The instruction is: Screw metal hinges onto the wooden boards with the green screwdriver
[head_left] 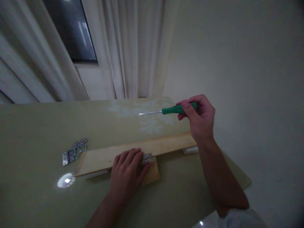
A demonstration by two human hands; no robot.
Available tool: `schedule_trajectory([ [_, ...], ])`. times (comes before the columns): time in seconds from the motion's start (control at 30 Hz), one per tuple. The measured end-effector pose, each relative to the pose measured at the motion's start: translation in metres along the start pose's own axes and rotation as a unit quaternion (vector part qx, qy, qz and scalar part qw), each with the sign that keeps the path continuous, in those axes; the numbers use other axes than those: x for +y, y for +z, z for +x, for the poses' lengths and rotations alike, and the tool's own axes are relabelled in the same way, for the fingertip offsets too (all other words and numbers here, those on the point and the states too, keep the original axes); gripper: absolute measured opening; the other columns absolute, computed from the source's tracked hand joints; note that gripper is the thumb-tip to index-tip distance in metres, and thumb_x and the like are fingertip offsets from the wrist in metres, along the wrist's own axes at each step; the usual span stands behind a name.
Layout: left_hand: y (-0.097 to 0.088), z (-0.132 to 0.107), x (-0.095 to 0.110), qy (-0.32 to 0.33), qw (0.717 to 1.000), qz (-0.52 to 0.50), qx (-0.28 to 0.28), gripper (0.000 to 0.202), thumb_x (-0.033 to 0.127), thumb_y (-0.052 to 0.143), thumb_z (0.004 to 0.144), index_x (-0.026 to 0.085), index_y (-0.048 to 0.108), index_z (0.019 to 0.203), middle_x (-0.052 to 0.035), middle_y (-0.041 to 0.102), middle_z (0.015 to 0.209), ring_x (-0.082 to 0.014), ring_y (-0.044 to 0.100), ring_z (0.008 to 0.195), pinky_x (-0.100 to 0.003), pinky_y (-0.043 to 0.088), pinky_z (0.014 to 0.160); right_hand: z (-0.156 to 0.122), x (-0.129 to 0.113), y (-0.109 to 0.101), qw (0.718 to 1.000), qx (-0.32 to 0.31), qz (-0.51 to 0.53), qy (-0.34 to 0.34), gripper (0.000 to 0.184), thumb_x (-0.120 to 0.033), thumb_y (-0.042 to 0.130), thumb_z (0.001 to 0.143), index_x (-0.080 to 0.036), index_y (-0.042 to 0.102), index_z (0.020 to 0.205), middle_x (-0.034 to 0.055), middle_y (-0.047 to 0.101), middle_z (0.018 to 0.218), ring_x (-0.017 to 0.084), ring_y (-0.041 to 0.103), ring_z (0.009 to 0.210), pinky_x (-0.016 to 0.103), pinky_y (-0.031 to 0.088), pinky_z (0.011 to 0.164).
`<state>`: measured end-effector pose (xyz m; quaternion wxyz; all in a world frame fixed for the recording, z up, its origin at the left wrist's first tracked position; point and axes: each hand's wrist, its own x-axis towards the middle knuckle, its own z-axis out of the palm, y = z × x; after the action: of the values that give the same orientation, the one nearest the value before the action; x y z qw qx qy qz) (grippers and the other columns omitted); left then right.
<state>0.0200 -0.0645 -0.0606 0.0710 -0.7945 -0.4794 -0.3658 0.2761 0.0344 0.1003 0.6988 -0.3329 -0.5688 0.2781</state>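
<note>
My right hand (198,115) is closed around the green handle of a screwdriver (174,109), raised above the table with its metal shaft pointing left. Below it, a long wooden board (99,160) lies across the table. My left hand (127,171) rests on the board's near edge, its thumb and index finger gripping a small metal hinge (147,158). That hinge lies across the joint between the long board and a short wooden block (152,173). Part of the block is hidden under my left hand.
Left of the board are another hinge (68,157), a second metal piece (80,142) and several screws (80,148). White supports (190,149) show beneath the board. The pale green table (35,136) meets a curtain (128,50) at the back and a wall on the right.
</note>
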Motion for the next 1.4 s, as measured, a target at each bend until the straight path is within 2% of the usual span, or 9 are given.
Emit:
schedule_trajectory([
  [0.17, -0.002, -0.002, 0.002, 0.041, 0.999, 0.009, -0.023, 0.044, 0.050, 0.072, 0.106, 0.018, 0.072, 0.136, -0.0121, 0.079, 0.140, -0.0349, 0.071, 0.125, -0.054, 0.048, 0.110, -0.007, 0.027, -0.003, 0.988, -0.030, 0.073, 0.131, 0.047, -0.036, 0.098, 0.081, -0.027, 0.053, 0.091, -0.0034, 0.084, 0.094, 0.015, 0.082, 0.082, 0.028, 0.067, 0.084],
  [0.37, 0.003, -0.007, 0.011, 0.128, 0.990, 0.020, -0.048, 0.076, 0.065, 0.073, 0.100, 0.018, 0.060, 0.158, -0.0098, 0.071, 0.159, -0.0334, 0.066, 0.139, -0.051, 0.037, 0.125, -0.074, 0.051, -0.020, 0.958, -0.090, 0.101, 0.254, 0.035, -0.036, 0.076, 0.091, -0.029, 0.052, 0.116, 0.0027, 0.085, 0.090, 0.019, 0.078, 0.066, 0.032, 0.063, 0.065],
  [0.53, 0.001, -0.010, 0.006, 0.159, 0.986, 0.019, -0.036, 0.069, 0.051, 0.066, 0.103, 0.016, 0.059, 0.162, -0.0108, 0.072, 0.157, -0.0316, 0.067, 0.140, -0.050, 0.040, 0.126, -0.111, 0.072, -0.038, 0.963, -0.038, 0.117, 0.240, 0.058, -0.031, 0.072, 0.084, -0.029, 0.053, 0.139, 0.0006, 0.080, 0.096, 0.021, 0.080, 0.084, 0.035, 0.064, 0.081],
  [0.67, -0.004, -0.008, -0.005, 0.190, 0.980, 0.019, -0.057, 0.064, 0.031, 0.060, 0.099, 0.015, 0.060, 0.161, -0.0110, 0.071, 0.159, -0.0314, 0.069, 0.140, -0.049, 0.052, 0.117, -0.118, 0.083, -0.044, 0.967, -0.028, 0.119, 0.223, 0.038, -0.032, 0.071, 0.080, -0.021, 0.070, 0.116, 0.0026, 0.073, 0.090, 0.021, 0.074, 0.086, 0.035, 0.062, 0.083],
  [0.8, -0.008, -0.001, -0.015, 0.209, 0.975, 0.021, -0.078, 0.073, 0.001, 0.049, 0.090, 0.021, 0.063, 0.158, -0.0037, 0.072, 0.159, -0.0247, 0.071, 0.139, -0.044, 0.056, 0.114, -0.118, 0.082, -0.047, 0.969, -0.050, 0.110, 0.213, 0.024, -0.044, 0.078, 0.089, -0.023, 0.067, 0.092, 0.0005, 0.065, 0.080, 0.019, 0.064, 0.072, 0.031, 0.054, 0.068],
  [1.0, -0.008, 0.004, -0.022, 0.240, 0.970, 0.005, -0.028, 0.042, 0.009, 0.049, 0.110, 0.016, 0.070, 0.145, -0.0086, 0.081, 0.143, -0.0249, 0.074, 0.131, -0.040, 0.058, 0.108, -0.122, 0.077, -0.046, 0.968, -0.107, 0.087, 0.212, 0.048, -0.053, 0.083, 0.098, -0.021, 0.061, 0.070, -0.0004, 0.059, 0.066, 0.014, 0.054, 0.061, 0.027, 0.043, 0.057],
  [1.13, -0.005, 0.001, -0.023, 0.233, 0.972, 0.005, 0.028, 0.034, 0.017, 0.045, 0.117, 0.013, 0.075, 0.134, -0.0127, 0.084, 0.126, -0.0269, 0.077, 0.116, -0.041, 0.060, 0.101, -0.119, 0.075, -0.033, 0.970, -0.092, 0.103, 0.201, 0.044, -0.057, 0.087, 0.093, -0.024, 0.059, 0.084, -0.0071, 0.054, 0.065, 0.010, 0.047, 0.053, 0.022, 0.040, 0.051],
  [1.27, -0.002, 0.000, -0.023, 0.236, 0.970, 0.021, 0.047, 0.034, 0.016, 0.044, 0.117, 0.014, 0.075, 0.132, -0.0109, 0.085, 0.112, -0.0263, 0.078, 0.105, -0.040, 0.064, 0.097, -0.103, 0.064, -0.001, 0.959, -0.133, 0.133, 0.213, 0.068, -0.070, 0.073, 0.100, -0.026, 0.037, 0.063, -0.0125, 0.029, 0.051, 0.006, 0.023, 0.038, 0.021, 0.023, 0.036],
  [1.4, 0.000, -0.003, -0.025, 0.226, 0.971, 0.008, 0.074, 0.034, 0.017, 0.042, 0.118, 0.014, 0.074, 0.127, -0.0109, 0.086, 0.108, -0.0249, 0.080, 0.107, -0.037, 0.067, 0.097, -0.085, 0.052, 0.043, 0.936, -0.219, 0.161, 0.224, 0.077, -0.081, 0.069, 0.097, -0.026, 0.035, 0.055, -0.0107, 0.029, 0.047, 0.005, 0.024, 0.036, 0.022, 0.020, 0.035],
])
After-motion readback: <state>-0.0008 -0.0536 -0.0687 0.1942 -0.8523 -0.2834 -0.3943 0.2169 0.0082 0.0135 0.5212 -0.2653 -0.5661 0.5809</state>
